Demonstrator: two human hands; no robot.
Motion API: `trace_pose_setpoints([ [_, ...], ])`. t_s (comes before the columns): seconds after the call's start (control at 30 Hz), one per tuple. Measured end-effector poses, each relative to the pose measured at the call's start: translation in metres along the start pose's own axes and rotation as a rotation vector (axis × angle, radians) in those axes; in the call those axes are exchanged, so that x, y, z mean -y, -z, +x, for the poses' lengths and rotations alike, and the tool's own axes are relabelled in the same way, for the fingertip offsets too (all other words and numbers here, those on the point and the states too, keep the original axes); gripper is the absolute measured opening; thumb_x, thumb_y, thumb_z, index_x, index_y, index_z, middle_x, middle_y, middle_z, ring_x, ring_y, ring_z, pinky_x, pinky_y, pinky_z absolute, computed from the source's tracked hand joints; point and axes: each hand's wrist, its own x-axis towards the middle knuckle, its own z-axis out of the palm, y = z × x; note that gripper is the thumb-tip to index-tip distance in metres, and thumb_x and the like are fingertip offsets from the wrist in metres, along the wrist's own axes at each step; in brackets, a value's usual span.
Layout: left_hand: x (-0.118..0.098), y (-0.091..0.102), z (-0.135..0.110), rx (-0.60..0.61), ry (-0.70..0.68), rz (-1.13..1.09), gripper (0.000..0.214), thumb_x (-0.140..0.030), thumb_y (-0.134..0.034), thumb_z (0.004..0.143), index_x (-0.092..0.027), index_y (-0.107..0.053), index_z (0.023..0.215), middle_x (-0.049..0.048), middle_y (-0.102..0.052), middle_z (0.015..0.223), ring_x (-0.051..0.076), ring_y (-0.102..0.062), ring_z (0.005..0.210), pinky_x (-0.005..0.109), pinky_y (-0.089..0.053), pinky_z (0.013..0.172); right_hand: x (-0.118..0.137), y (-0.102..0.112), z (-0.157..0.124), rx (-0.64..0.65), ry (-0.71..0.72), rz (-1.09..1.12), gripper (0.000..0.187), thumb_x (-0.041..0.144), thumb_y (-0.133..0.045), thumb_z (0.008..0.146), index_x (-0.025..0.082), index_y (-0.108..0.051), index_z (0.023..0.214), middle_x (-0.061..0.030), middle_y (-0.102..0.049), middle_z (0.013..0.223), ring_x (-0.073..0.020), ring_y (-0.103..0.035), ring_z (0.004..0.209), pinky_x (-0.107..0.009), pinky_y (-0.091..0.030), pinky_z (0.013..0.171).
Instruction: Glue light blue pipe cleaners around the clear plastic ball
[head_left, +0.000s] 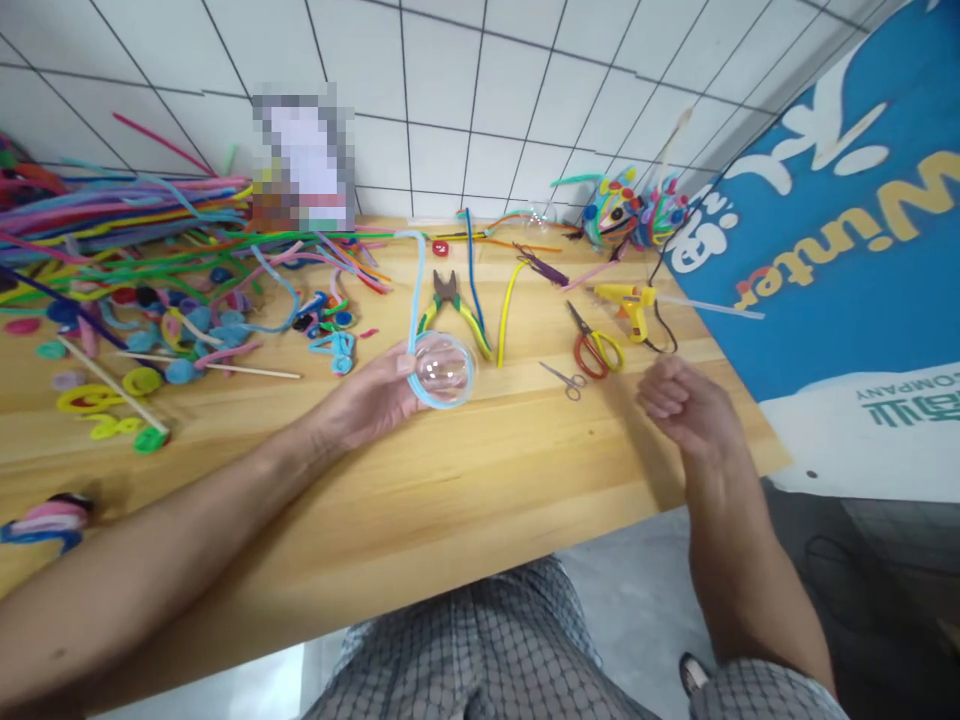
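My left hand (382,396) is closed around a clear plastic ball (450,372). A light blue pipe cleaner (417,300) rings the ball's edge, and its long free end stands up past my thumb, bent over at the top. My right hand (679,400) is curled into a fist over the right side of the table, with nothing showing in it. Near that fist lie red-and-yellow-handled scissors (592,350), small metal scissors (568,382) and a yellow glue gun (630,305). Just behind the ball, pliers with green-and-yellow handles (450,305) lie spread.
Bundled pipe cleaners (127,215) and scattered pompoms (180,371) crowd the wooden table's left side. A yellow pipe cleaner (508,315) and a blue one (472,265) lie mid-table. Decorated balls (611,212) stand at the back right, near the glue gun's cord. A tiled wall (510,90) rises behind.
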Motion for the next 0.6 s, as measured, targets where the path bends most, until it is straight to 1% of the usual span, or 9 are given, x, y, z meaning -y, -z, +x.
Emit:
trace_pose_setpoints([
  [0.07,0.003,0.001,0.000,-0.003,-0.014,0.010,0.062,-0.049,-0.095,0.084,-0.017,-0.076,0.134,0.0146,-0.081,0.136,0.032,-0.080,0.122,0.049,-0.064,0.113,-0.004,0.036,-0.008,-0.141,0.011,0.051,0.037,0.035,-0.088,0.084,0.026,-0.054,0.072,0.0104,-0.016,0.065,-0.0111,-0.007,0.056,-0.023,-0.022,0.044],
  [0.13,0.006,0.000,0.000,-0.009,-0.022,0.016,0.063,-0.048,-0.095,0.084,-0.017,-0.075,0.135,0.0156,-0.080,0.138,0.032,-0.080,0.120,0.050,-0.064,0.112,-0.015,0.066,-0.029,-0.234,-0.017,0.084,0.042,0.035,-0.088,0.084,0.027,-0.049,0.070,0.0097,-0.015,0.067,-0.0114,-0.009,0.055,-0.022,-0.026,0.042],
  [0.2,0.008,-0.001,0.000,-0.020,-0.017,0.021,0.064,-0.048,-0.096,0.082,-0.016,-0.075,0.134,0.0162,-0.080,0.138,0.033,-0.079,0.120,0.051,-0.064,0.111,-0.031,0.089,-0.060,-0.311,-0.056,0.109,0.049,0.042,-0.095,0.076,0.026,-0.049,0.071,0.0087,-0.022,0.068,-0.0105,-0.019,0.055,-0.021,-0.030,0.043],
  [0.27,0.010,-0.003,0.000,-0.039,-0.009,0.031,0.066,-0.050,-0.099,0.079,-0.016,-0.075,0.131,0.0158,-0.080,0.138,0.034,-0.078,0.121,0.053,-0.063,0.111,-0.050,0.106,-0.095,-0.391,-0.072,0.065,0.051,0.060,-0.096,0.070,0.027,-0.058,0.077,0.0053,-0.036,0.072,-0.0123,-0.033,0.058,-0.024,-0.036,0.045],
  [0.33,0.010,-0.005,-0.001,-0.070,-0.001,0.040,0.066,-0.051,-0.100,0.077,-0.017,-0.076,0.129,0.0137,-0.080,0.137,0.035,-0.077,0.123,0.054,-0.062,0.113,-0.071,0.115,-0.126,-0.468,-0.080,-0.064,0.055,0.080,-0.084,0.073,0.030,-0.064,0.082,0.0011,-0.045,0.075,-0.0161,-0.041,0.059,-0.031,-0.038,0.047],
  [0.43,0.009,-0.009,-0.002,-0.097,0.007,0.050,0.063,-0.050,-0.101,0.077,-0.019,-0.077,0.126,0.0105,-0.082,0.132,0.035,-0.076,0.126,0.056,-0.060,0.115,-0.105,0.120,-0.149,-0.500,-0.081,-0.344,0.063,0.093,-0.049,0.089,0.032,-0.056,0.075,-0.0017,-0.046,0.070,-0.0226,-0.044,0.056,-0.039,-0.038,0.050],
  [0.5,0.009,-0.011,-0.004,-0.101,0.012,0.056,0.062,-0.051,-0.102,0.075,-0.019,-0.078,0.123,0.0096,-0.083,0.127,0.036,-0.076,0.125,0.057,-0.061,0.115,-0.123,0.122,-0.147,-0.507,-0.072,-0.485,0.069,0.097,-0.036,0.089,0.031,-0.047,0.070,-0.0027,-0.047,0.066,-0.0266,-0.052,0.057,-0.044,-0.045,0.053],
  [0.57,0.009,-0.012,-0.005,-0.103,0.011,0.062,0.061,-0.051,-0.102,0.075,-0.019,-0.078,0.120,0.0094,-0.084,0.125,0.037,-0.077,0.123,0.058,-0.062,0.113,-0.131,0.128,-0.137,-0.561,-0.048,-0.568,0.074,0.104,-0.035,0.081,0.031,-0.043,0.068,-0.0027,-0.050,0.062,-0.0294,-0.059,0.060,-0.050,-0.052,0.059],
  [0.6,0.010,-0.013,-0.005,-0.103,0.010,0.067,0.060,-0.051,-0.102,0.075,-0.019,-0.078,0.120,0.0092,-0.084,0.124,0.036,-0.077,0.122,0.057,-0.063,0.112,-0.129,0.133,-0.131,-0.595,-0.037,-0.599,0.077,0.108,-0.036,0.075,0.031,-0.042,0.067,-0.0022,-0.050,0.060,-0.0301,-0.061,0.059,-0.052,-0.055,0.060],
])
